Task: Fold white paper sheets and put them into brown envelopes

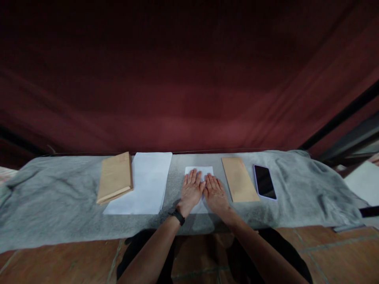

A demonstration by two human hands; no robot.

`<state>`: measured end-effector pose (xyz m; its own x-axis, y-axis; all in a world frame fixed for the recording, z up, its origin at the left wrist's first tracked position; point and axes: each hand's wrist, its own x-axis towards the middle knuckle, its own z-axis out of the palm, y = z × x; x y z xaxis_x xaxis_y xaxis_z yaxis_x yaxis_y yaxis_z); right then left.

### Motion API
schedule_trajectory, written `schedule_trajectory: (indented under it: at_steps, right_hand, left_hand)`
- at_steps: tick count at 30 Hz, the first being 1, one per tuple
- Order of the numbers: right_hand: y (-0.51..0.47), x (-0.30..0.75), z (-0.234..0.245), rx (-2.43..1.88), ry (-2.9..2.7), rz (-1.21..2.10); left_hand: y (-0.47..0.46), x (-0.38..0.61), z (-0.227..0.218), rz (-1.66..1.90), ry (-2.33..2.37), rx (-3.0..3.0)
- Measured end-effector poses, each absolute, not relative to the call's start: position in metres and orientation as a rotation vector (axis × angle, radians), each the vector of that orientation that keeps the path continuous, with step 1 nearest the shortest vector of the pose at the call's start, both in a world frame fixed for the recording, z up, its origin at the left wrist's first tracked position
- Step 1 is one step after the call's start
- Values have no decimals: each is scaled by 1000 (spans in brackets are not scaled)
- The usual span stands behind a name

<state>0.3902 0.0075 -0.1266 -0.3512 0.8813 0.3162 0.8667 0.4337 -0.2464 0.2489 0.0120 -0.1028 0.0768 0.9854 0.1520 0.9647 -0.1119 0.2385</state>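
Note:
A white sheet of paper (197, 209), narrow and seemingly folded, lies on the grey cloth in front of me. Flat on its left part rests my left hand (192, 188), fingers stretched forward, a black band on the wrist. My right hand (215, 193) presses flat on the right part of the same sheet. The two thumbs meet or nearly meet over the paper's middle. Both palms hide much of the sheet, so its folds cannot be made out. Neither hand grips anything.
Left of my hands lies a stack of white paper (148, 183), partly under a pile of brown envelopes (115, 175). To the right are a single brown envelope (239, 179) and a phone (265, 181). Grey cloth (68, 197) covers the bench; a dark red surface (189, 98) rises behind.

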Motion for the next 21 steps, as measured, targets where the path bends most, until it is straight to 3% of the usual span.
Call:
schedule_trajectory:
  at_steps: [10,21]
  right_hand:
    - [-6,401,-119,-1482,-2304,50]
    - [-39,418,-119,-1084,-2582,218]
  left_hand:
    - [14,240,-104,440,2211,2082]
    - [8,238,-94,391,1830,2386]
